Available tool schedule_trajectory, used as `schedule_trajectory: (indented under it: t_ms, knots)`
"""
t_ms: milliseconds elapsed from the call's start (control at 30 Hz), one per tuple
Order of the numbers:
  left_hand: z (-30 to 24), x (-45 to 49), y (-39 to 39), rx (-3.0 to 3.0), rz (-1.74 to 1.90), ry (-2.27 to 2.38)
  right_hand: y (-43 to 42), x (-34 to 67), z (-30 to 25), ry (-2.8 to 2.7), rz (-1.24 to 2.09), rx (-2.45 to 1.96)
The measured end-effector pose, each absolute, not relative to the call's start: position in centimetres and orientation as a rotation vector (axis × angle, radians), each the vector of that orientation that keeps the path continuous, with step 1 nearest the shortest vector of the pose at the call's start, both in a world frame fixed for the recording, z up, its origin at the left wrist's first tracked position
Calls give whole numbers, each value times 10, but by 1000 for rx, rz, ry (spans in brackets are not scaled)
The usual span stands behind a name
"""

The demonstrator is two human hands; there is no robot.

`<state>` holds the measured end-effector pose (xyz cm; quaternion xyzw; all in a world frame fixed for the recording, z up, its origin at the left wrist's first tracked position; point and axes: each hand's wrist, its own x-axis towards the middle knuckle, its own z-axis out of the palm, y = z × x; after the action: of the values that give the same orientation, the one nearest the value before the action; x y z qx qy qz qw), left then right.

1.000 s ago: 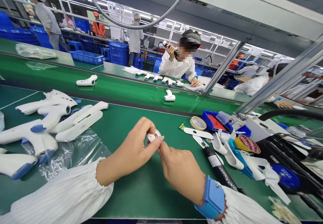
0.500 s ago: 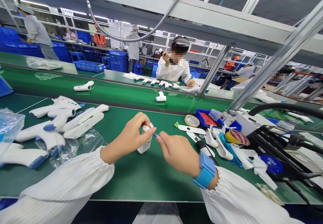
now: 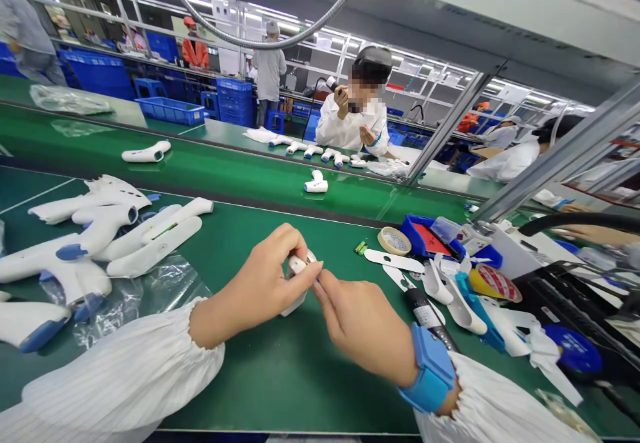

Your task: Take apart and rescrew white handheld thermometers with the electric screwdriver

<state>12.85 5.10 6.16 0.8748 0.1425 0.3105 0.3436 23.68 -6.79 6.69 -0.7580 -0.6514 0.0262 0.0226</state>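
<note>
My left hand (image 3: 267, 266) is closed around a white plastic housing (image 3: 294, 306), tilted above the green bench; the fingers cover much of it. My right hand (image 3: 367, 320), with a blue wrist strap, is pinched shut against the housing's right side, fingertips meeting my left thumb. The small blue piece seen in its pinch a moment ago is hidden behind the fingers now. Left of my hands lie several white-and-blue gun-shaped thermometer bodies (image 3: 95, 233) and a clear plastic bag (image 3: 165, 283).
A black-handled screwdriver (image 3: 427, 313), a round tub of small parts (image 3: 394, 240), a blue bin (image 3: 420, 248) and loose white shells (image 3: 460, 303) lie right. Beyond runs a green conveyor (image 3: 240, 176) carrying a white thermometer body (image 3: 316, 182). A co-worker (image 3: 330, 120) sits opposite. Metal posts rise right.
My right fingertips have come in against the housing, and the blue piece between them has gone out of sight. The camera view has shifted. The co-worker's lower hand has risen from the bench.
</note>
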Motion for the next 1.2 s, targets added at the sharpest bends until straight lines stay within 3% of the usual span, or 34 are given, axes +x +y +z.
schedule_trajectory:
  t_ms: [267,433,633,1000,1200]
  knots:
    - [62,133,47,2279,795,360,-72,236,51,-2058,0,-2411]
    - [66,128,58,2208,631,167,-100,251,87,-2049,97,-2329]
    - [74,123,68,1964,360,-47,-86,282,111,-2159,-80,-1977]
    - [72,120,88,1929,218,-129,-35,300,92,-2660,-145,-1467]
    - [72,126,97,1889,145,-225,-34,305,50,-2595,124,-1446]
